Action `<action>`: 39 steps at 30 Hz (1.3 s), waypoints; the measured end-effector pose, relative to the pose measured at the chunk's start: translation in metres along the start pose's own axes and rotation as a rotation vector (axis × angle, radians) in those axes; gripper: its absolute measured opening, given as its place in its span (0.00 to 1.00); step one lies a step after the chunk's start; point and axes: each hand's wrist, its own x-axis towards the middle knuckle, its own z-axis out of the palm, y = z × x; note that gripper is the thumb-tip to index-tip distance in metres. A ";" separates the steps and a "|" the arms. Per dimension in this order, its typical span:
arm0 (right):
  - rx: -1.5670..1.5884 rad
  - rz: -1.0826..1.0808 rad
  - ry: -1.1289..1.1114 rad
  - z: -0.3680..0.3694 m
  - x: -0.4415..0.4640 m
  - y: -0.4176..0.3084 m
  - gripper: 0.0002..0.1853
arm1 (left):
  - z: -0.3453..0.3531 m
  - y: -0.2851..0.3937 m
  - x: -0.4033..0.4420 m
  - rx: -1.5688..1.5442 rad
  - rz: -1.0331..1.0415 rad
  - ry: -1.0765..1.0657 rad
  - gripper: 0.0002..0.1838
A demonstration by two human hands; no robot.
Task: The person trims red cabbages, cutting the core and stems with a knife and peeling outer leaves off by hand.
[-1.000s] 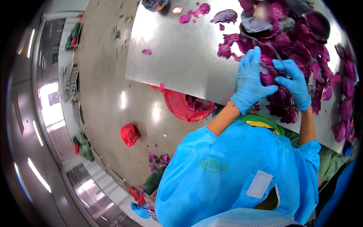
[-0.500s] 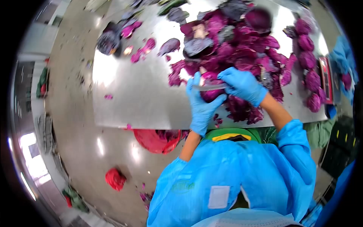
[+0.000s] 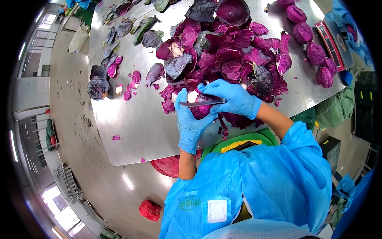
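My left hand, in a blue glove, is wrapped round the near left side of a small red cabbage. In my right hand, gloved in blue too, is a knife, its blade lying across the cabbage and pointing left. Its handle is hidden in my fingers, and the two hands partly cover the cabbage. Just beyond them spreads a heap of loose purple cabbage leaves. The cabbage is held low over the steel table, close to its front edge.
A row of trimmed red cabbages runs along the right, beside a red-framed scale. At the left edge lies a dark untrimmed cabbage. Dark outer leaves are scattered at the back. A red tub stands under the front edge.
My head view has turned, so the table appears tilted and the heap further left. Both hands keep their hold on cabbage and knife; the blade remains across the cabbage.
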 end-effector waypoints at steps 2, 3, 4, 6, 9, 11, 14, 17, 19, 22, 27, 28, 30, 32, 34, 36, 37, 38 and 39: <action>-0.034 0.065 -0.128 -0.002 0.010 0.007 0.33 | -0.002 0.001 0.005 0.028 0.045 -0.042 0.60; -0.049 0.096 -0.197 -0.006 0.017 0.013 0.33 | -0.004 0.008 0.006 0.056 0.043 -0.056 0.60; -0.073 0.002 -0.222 -0.011 0.023 0.017 0.29 | -0.006 0.011 0.006 0.085 0.040 -0.073 0.60; -0.396 -0.123 -0.340 -0.013 0.028 0.012 0.24 | 0.001 -0.002 0.004 0.027 0.048 -0.045 0.61; -0.842 -0.359 -0.334 -0.004 0.023 0.017 0.22 | 0.004 -0.008 0.007 0.047 0.101 -0.026 0.62; -0.883 -0.433 -0.300 -0.007 0.028 0.022 0.21 | 0.005 -0.003 0.008 0.074 0.109 -0.023 0.61; -0.837 -0.494 -0.165 -0.001 0.038 0.036 0.17 | 0.005 -0.009 0.010 0.009 0.146 -0.031 0.60; -0.859 -0.401 -0.088 0.001 0.046 0.029 0.12 | -0.001 -0.006 0.012 0.043 0.181 -0.083 0.59; -0.920 -0.331 0.180 -0.018 0.060 0.041 0.12 | -0.011 0.009 0.002 0.022 0.090 -0.171 0.60; -0.570 -0.188 0.585 -0.074 0.082 0.041 0.16 | -0.016 -0.014 -0.025 -0.066 0.092 -0.125 0.63; 0.068 0.270 0.095 -0.028 0.017 0.027 0.21 | -0.010 -0.026 -0.055 -0.514 -0.228 0.070 0.62; 0.018 0.285 -0.034 -0.012 0.001 0.025 0.25 | -0.003 -0.018 -0.053 -0.586 -0.355 0.197 0.62; 0.221 0.664 -0.146 0.010 -0.010 0.004 0.31 | 0.003 -0.021 -0.058 -0.667 -0.480 0.185 0.60; 0.229 0.590 -0.023 0.040 -0.026 0.014 0.31 | 0.000 -0.003 -0.051 -0.676 -0.483 0.117 0.58; 0.119 0.553 -0.082 0.034 -0.026 0.008 0.34 | 0.005 -0.008 -0.052 -0.534 -0.249 0.171 0.57; 0.052 0.418 -0.027 0.035 -0.028 0.006 0.37 | -0.001 -0.005 -0.048 -0.094 0.040 0.159 0.59; 0.036 0.298 0.048 0.038 -0.028 0.008 0.39 | -0.003 0.002 -0.043 -0.008 0.033 0.140 0.61; 0.017 0.177 0.124 0.038 -0.028 0.009 0.41 | -0.002 0.002 -0.040 0.005 0.041 0.118 0.61; 0.014 0.317 -0.026 0.030 -0.022 0.000 0.45 | -0.002 0.001 -0.036 0.017 0.052 0.095 0.61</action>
